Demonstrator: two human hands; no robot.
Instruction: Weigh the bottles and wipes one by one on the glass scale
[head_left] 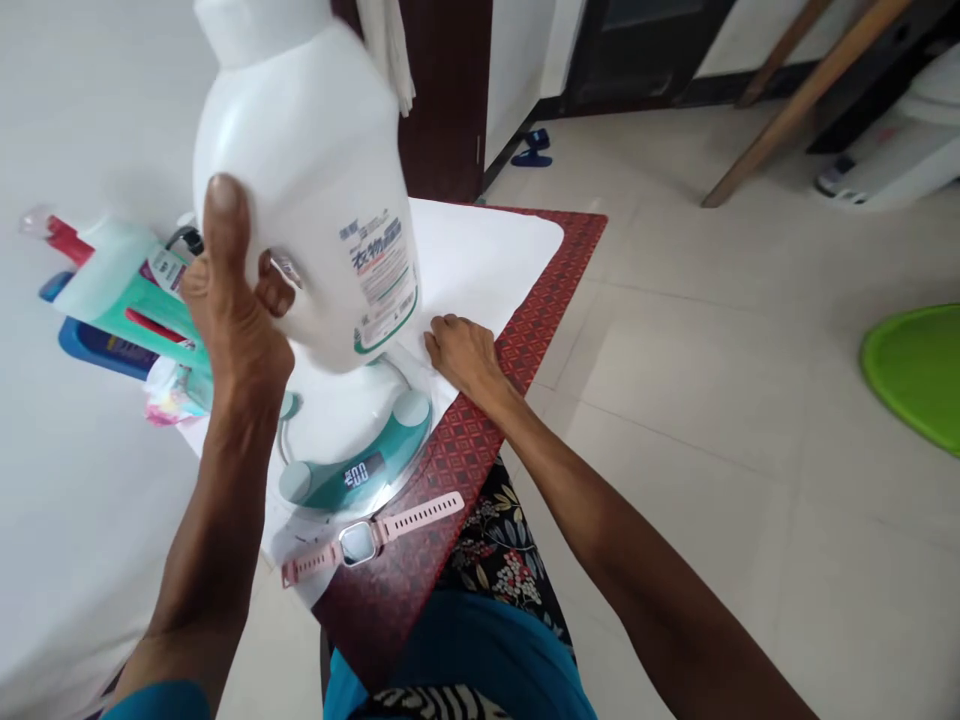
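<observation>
A large white plastic jug (pixel 315 150) with a printed label hangs tilted above the table, its top cut off by the frame. My left hand (pixel 240 280) is wrapped through the jug's handle, thumb up along its side. Beneath the jug sits a round white and teal scale (pixel 334 425) whose display is lit with digits. Resting on the white sheet (pixel 480 255) by the table's right edge is my right hand (pixel 465 355), fingers curled; what is under them, if anything, is hidden. A pink-strapped smartwatch (pixel 360 543) lies in front of the scale.
Several bottles, one with green liquid (pixel 112 290), stand against the wall at left, beside a small colourful packet (pixel 176 390). The table's red patterned edge (pixel 555 300) runs along the right. Blue slippers (pixel 532 148), a wooden leg (pixel 787 120) and a green object (pixel 919 375) are beyond it.
</observation>
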